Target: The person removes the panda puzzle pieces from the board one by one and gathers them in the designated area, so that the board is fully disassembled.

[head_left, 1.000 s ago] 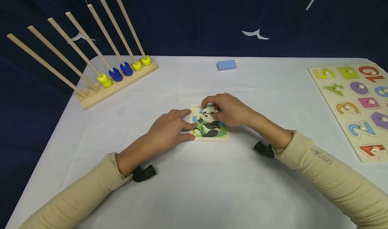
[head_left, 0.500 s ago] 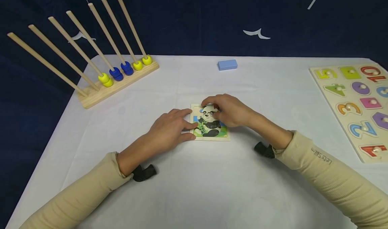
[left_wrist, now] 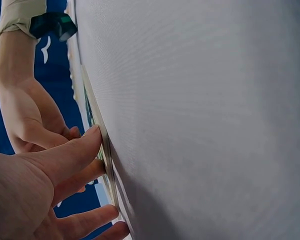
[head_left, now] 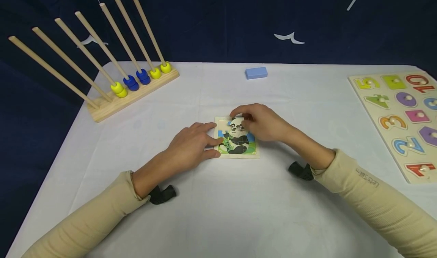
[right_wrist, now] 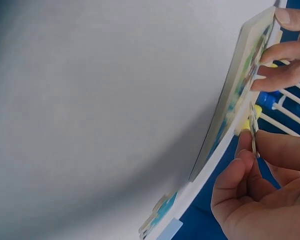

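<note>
A small square panda jigsaw puzzle (head_left: 239,156) lies flat on the table in front of me. My left hand (head_left: 189,146) rests at its left side, fingers spread and fairly straight, with fingertips on the frame and one reaching over the picture. Over the upper right part of the picture, my right hand (head_left: 264,123) pinches a puzzle piece (head_left: 236,126) showing the panda's face. Seen edge-on in the right wrist view, that thin piece (right_wrist: 254,131) stands tilted between thumb and fingers, raised off the frame. The picture's upper right corner is hidden behind the right hand.
A wooden bead stand (head_left: 134,93) with tall rods is at the back left. Behind the puzzle lies a blue block (head_left: 256,73). A number puzzle board (head_left: 385,144) occupies the right side. In the right wrist view, a small teal-faced flat piece (right_wrist: 162,212) lies on the table.
My right hand has shifted slightly right and away from me, and the face piece has tilted and moved with it. My left hand stays in place on the puzzle.
</note>
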